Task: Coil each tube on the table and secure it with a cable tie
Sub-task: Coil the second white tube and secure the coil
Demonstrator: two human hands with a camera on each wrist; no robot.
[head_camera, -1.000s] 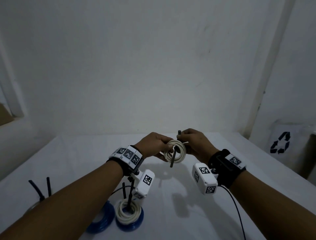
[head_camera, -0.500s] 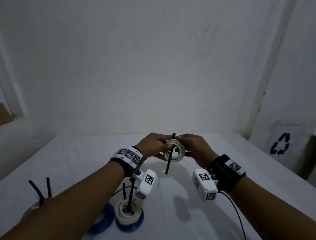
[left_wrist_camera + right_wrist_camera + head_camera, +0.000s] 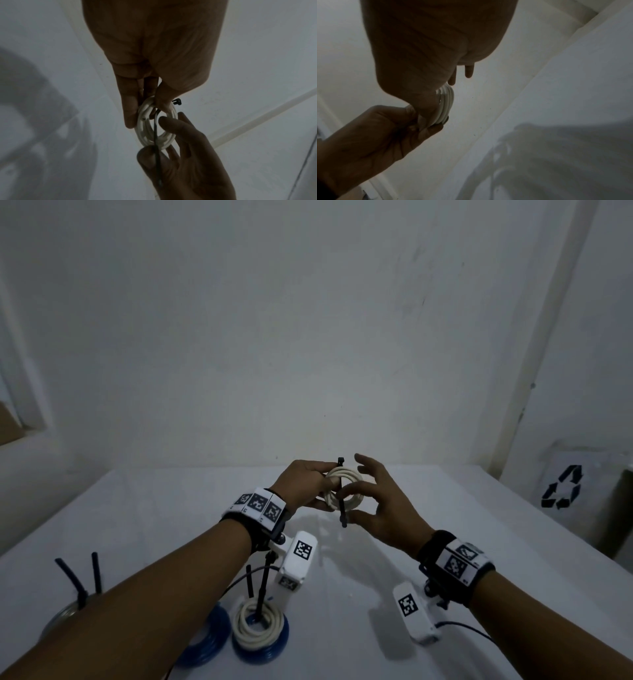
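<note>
My left hand (image 3: 323, 482) holds a small coil of white tube (image 3: 354, 498) upright above the table, pinching its upper left rim (image 3: 150, 106). A black cable tie (image 3: 342, 510) runs straight down across the coil, with its head (image 3: 177, 101) sticking out above my left thumb. My right hand (image 3: 345, 506) pinches the tie's lower tail between thumb and index finger, the other fingers spread out. In the right wrist view the coil (image 3: 446, 105) shows edge-on behind my right thumb, and the tie is hidden.
Tied coils lie near the table's front left: a white coil (image 3: 258, 626) stacked on a blue coil (image 3: 274, 648), another blue coil (image 3: 205, 642), and a clear coil (image 3: 63, 613) with black tie tails. A bin with a recycling sign (image 3: 561, 487) stands at the right.
My right hand has dropped from the top of the coil to the tie's lower tail and spread its outer fingers. The left hand still holds the coil, slightly higher and farther away.
</note>
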